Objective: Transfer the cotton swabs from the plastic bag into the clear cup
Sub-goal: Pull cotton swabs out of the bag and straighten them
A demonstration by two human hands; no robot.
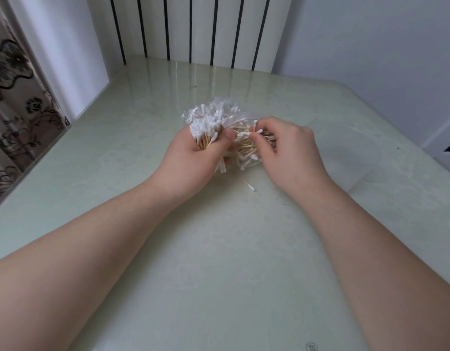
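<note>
**Already one stray: more swabs could scatter**

Left of centre, the left hand [193,153] is curled round a thick bundle of wooden-stemmed, white-tipped cotton swabs [206,133], tips up. Just to its right, the crinkled clear plastic bag [236,124] holds a looser heap, and the right hand [284,148] pinches a few swabs from it. Below the hands, one stray swab [249,185] lies on the glossy pale green table [219,249]. At the right of the frame sits the faint clear plastic cup [350,158], apart from both hands; upright or tipped, I cannot tell. The overfull left grip may shed sticks, and a hand crossing over could knock the hard-to-see cup.
</note>
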